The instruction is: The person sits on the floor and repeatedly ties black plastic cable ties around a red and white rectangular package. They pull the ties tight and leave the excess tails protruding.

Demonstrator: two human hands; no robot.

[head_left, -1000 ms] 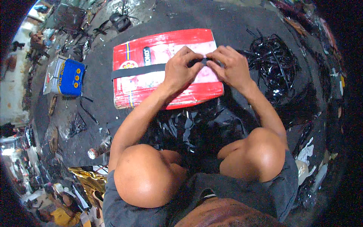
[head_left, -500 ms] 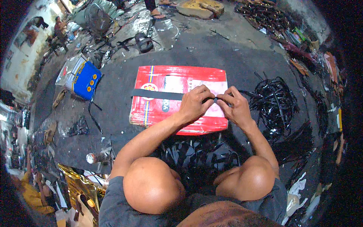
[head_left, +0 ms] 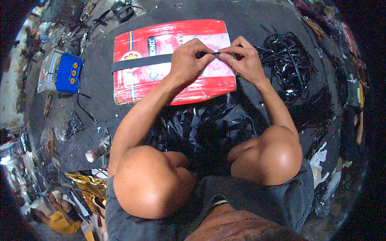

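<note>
A red, plastic-wrapped box-like block [head_left: 140,86] with yellow-and-blue stripes lies flat in front of me. Across its top runs a flat black strip [head_left: 140,62], which lies over the left edge and passes under my left hand [head_left: 188,60]. Near the block's right side, the fingertips of my left hand pinch the strip's dark, narrow end. Facing it, my right hand [head_left: 243,60] pinches the same short dark section between thumb and finger. The fingertips of both hands nearly meet. Exactly how the strip is folded between them is too small to tell.
A tangled heap of glossy black strips [head_left: 291,66] sits right of the block. More black pieces [head_left: 201,124] lie between my knees and the block. To the left stand a blue-and-white tin [head_left: 68,72] and a small jar [head_left: 91,156]. Someone in yellow [head_left: 62,221] is at lower left.
The view has tilted, so block, tin and hands appear higher and further left. Both hands keep pinching the strip; the dark section between their fingertips now looks longer and thinner.
</note>
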